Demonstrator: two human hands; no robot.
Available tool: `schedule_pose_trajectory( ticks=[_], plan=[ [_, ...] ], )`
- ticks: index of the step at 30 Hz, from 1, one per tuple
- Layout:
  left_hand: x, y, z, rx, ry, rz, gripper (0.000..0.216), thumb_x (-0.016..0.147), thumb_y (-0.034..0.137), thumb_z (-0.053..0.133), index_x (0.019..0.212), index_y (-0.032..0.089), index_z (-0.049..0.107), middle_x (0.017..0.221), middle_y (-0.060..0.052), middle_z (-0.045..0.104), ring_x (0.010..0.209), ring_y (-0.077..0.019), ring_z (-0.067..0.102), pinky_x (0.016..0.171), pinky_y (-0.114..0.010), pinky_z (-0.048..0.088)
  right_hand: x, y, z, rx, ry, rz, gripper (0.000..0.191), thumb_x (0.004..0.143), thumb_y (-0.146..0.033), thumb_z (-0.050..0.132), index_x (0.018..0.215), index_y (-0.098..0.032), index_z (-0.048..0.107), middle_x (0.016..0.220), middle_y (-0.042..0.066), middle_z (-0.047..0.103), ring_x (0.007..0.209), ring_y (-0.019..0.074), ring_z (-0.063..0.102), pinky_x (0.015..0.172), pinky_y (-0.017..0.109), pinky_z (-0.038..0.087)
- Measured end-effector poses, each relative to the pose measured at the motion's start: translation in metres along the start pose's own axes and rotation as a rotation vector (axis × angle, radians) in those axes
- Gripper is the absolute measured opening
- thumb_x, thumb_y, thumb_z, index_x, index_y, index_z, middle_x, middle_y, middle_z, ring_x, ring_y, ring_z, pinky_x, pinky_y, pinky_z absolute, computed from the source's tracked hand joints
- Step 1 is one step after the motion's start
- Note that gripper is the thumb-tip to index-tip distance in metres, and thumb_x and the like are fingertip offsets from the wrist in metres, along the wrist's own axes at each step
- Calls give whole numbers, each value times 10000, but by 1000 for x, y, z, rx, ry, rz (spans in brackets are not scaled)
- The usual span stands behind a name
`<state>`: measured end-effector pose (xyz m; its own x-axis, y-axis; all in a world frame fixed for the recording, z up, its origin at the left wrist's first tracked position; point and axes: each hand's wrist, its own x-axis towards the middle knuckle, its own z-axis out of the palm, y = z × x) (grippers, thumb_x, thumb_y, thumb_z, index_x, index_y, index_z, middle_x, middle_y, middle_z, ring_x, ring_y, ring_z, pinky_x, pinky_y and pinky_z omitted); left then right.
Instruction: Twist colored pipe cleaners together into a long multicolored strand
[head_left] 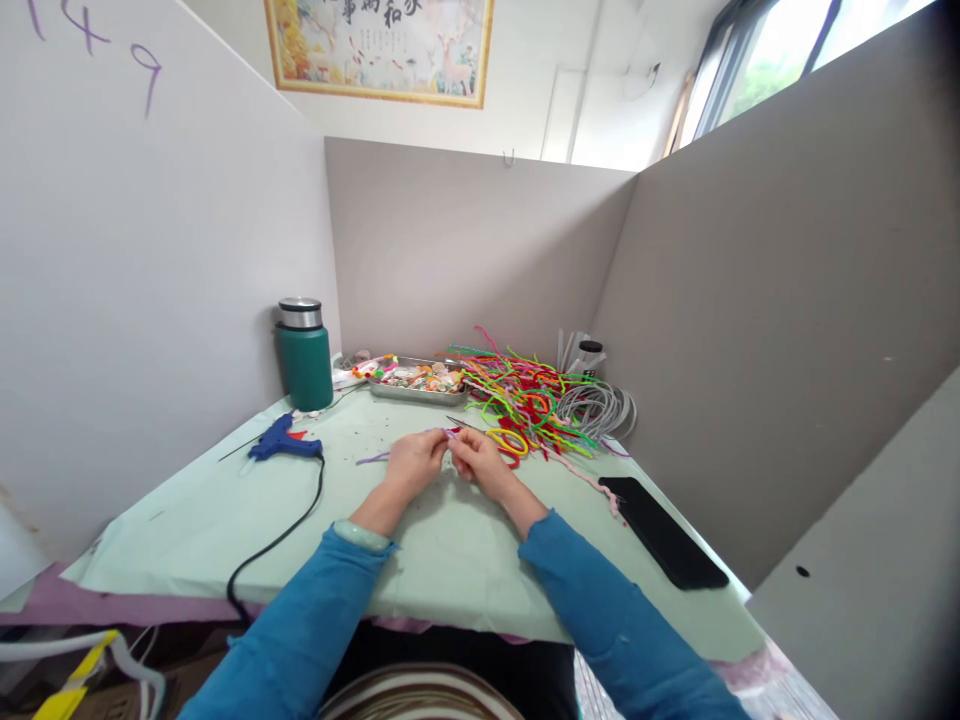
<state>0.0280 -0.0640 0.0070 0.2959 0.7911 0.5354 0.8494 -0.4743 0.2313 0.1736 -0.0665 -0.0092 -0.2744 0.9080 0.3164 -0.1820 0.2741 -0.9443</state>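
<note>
My left hand (414,463) and my right hand (477,462) meet over the middle of the pale green table (465,550). Both are closed in a pinch on a thin purple pipe cleaner (448,434), whose loose end (373,458) trails to the left on the table. Just right of my hands lies a yellow and red loop of pipe cleaner (510,442). Behind it spreads a heap of bright pipe cleaners (525,395). Both sleeves are blue, and a pale bangle sits on my left wrist.
A blue glue gun (283,441) with a black cord (277,540) lies at the left. A green flask (304,356) stands at the back left, beside a metal tray (416,385) of small bits. A black phone (664,530) lies at right. Grey partition walls enclose the table.
</note>
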Motion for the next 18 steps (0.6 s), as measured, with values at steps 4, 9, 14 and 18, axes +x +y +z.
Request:
schedule_pose_trajectory(
  ticks=[4, 9, 14, 18],
  plan=[
    [0, -1, -1, 41, 4, 12, 242, 852, 305, 400, 857, 240, 633, 811, -37, 678, 723, -168, 601, 595, -243, 348, 1, 3, 0, -164, 18, -28, 290, 788, -457, 511, 698, -184, 468, 486, -59, 488, 343, 52, 357, 331, 170, 242],
    [1, -1, 1, 13, -30, -44, 286, 858, 343, 396, 981, 243, 633, 863, -47, 688, 755, -167, 609, 640, -244, 372, 5, 4, -4, -40, 158, -35, 315, 791, -479, 492, 709, -175, 490, 488, -56, 484, 339, 45, 355, 336, 171, 235],
    [3, -1, 3, -21, -53, -120, 319, 862, 375, 384, 1002, 233, 633, 878, -50, 688, 786, -170, 613, 657, -234, 378, 5, 1, -4, 162, 168, -77, 271, 782, -442, 529, 786, -171, 534, 558, -55, 486, 371, 33, 373, 366, 170, 268],
    [4, -4, 4, -54, -35, -120, 320, 870, 373, 365, 998, 246, 630, 879, -40, 688, 790, -169, 610, 648, -235, 373, 3, -1, -2, 202, 146, -91, 236, 752, -407, 581, 762, -182, 509, 595, -55, 490, 387, 34, 378, 370, 174, 264]
  ],
)
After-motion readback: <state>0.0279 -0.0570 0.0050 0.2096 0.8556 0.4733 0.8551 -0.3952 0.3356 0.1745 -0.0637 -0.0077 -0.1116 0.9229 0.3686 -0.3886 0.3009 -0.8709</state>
